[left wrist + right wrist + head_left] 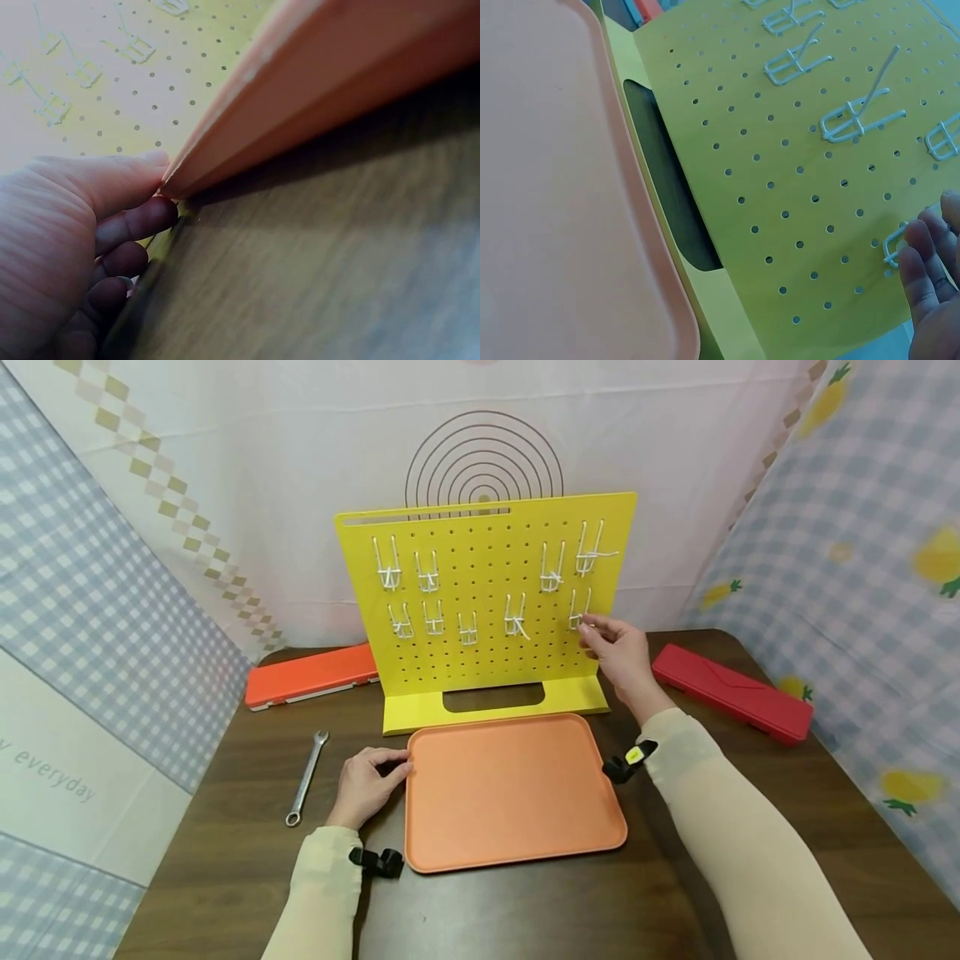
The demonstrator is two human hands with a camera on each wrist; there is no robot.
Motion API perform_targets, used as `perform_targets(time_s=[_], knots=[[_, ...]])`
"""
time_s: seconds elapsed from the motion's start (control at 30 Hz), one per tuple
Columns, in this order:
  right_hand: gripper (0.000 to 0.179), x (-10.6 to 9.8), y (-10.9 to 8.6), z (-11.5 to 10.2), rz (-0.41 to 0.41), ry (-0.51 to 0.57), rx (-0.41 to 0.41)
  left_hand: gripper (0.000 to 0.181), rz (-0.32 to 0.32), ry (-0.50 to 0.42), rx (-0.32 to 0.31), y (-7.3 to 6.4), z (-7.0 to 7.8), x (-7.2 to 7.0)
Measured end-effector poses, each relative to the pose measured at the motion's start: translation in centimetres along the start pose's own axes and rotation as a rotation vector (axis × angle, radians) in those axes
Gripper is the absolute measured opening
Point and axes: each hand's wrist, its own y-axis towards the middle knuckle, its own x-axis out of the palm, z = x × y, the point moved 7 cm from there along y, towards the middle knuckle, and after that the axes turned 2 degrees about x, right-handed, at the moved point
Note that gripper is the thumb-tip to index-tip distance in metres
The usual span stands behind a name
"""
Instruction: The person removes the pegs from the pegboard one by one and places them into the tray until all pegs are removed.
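Note:
My left hand (366,787) pinches the left rim of an orange tray (517,793) between thumb and index finger. In the left wrist view the tray's side wall (300,90) rises from those fingertips. Behind the tray a yellow pegboard (412,712) stands upright, bearing several white wire hooks. At the board's lower right, my right hand (624,662) pinches the end of one white pegboard hook (575,620). The right wrist view shows that hook (890,251) partly hidden behind the fingers; its long prong cannot be seen there.
A combination wrench (306,781) lies left of my left hand. One orange-red case (311,675) sits at the back left, partly behind the board. To the right of my right hand is a darker red case (731,692). Patterned cloth hangs behind the brown table (480,914).

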Motion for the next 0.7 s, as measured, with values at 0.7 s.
perform_targets(time_s=[0.7], knots=[[0.035,-0.4,0.5,0.49,0.056,0.031,0.005,0.018,0.003,0.023,0.008,0.27,0.07,0.13]])
